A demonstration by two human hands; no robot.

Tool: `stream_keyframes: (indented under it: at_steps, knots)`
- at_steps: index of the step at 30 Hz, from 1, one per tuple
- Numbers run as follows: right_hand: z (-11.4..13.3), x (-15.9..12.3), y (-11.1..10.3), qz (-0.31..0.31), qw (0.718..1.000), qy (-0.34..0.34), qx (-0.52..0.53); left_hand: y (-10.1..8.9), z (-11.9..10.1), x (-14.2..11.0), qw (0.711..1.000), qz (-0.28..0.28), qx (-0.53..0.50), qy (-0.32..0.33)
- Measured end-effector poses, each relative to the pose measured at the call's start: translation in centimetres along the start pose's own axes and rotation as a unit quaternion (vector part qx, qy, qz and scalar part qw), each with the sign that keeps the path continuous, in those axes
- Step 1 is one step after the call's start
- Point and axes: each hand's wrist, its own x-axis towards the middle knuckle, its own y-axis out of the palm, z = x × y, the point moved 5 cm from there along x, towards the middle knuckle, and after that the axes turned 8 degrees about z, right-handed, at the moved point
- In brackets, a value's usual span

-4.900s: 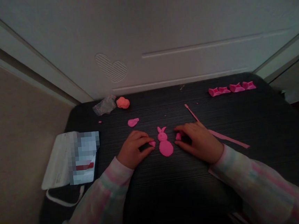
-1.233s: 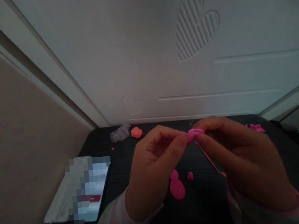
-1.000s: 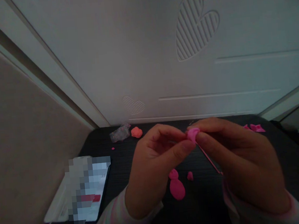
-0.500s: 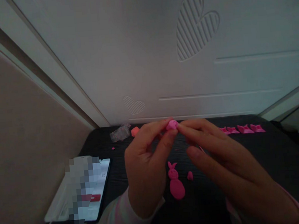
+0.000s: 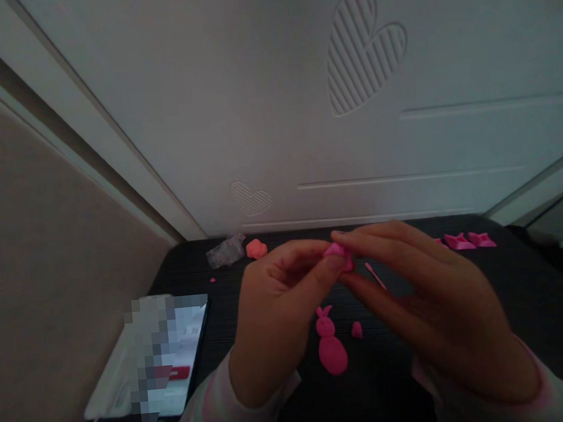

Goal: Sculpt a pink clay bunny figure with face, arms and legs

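A small lump of pink modelling clay (image 5: 335, 250) is held up over the table between both hands. My left hand (image 5: 275, 313) pinches it with thumb and fingers, covering part of it. From the other side, the fingertips and thumb of my right hand (image 5: 441, 312) close on the same lump. Below them on the table lies a flat pink clay rabbit (image 5: 332, 353) with two ears, a round head and an oval body. A smaller pink clay piece (image 5: 357, 330) sits just right of the rabbit. A thin pink stick-like tool (image 5: 376, 275) lies partly behind my right hand.
A phone (image 5: 187, 337) and a white case-like object (image 5: 113, 370) with a cable lie at left. Toward the back are crumpled clear plastic (image 5: 226, 250), orange clay (image 5: 256, 248) and a pink crumb (image 5: 212, 280). Pink pointed trays (image 5: 461, 241) stand back right, before a white panel (image 5: 272, 107).
Both hands have come down slightly with the pink clay. My right thumb has moved in from apart to the lump. The orange clay and the pink tool show more fully.
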Motion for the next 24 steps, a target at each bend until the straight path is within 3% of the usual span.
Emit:
stream_keyframes:
  at_steps: [14, 19, 24]
  knots:
    - [-0.49, -0.23, -0.56, -0.050, 0.998, 0.037, -0.006, -0.15, 0.08, -0.03, 0.998, 0.048, -0.009, -0.046]
    - [-0.71, -0.48, -0.63, -0.062, 0.995, 0.044, 0.062, 0.31, -0.35, -0.14, 0.998, 0.040, 0.011, -0.035]
    - [-0.91, -0.74, -0.68, -0.079, 0.981, 0.100, 0.143, 0.60, -0.37, -0.04, 0.998, 0.060, -0.019, -0.028]
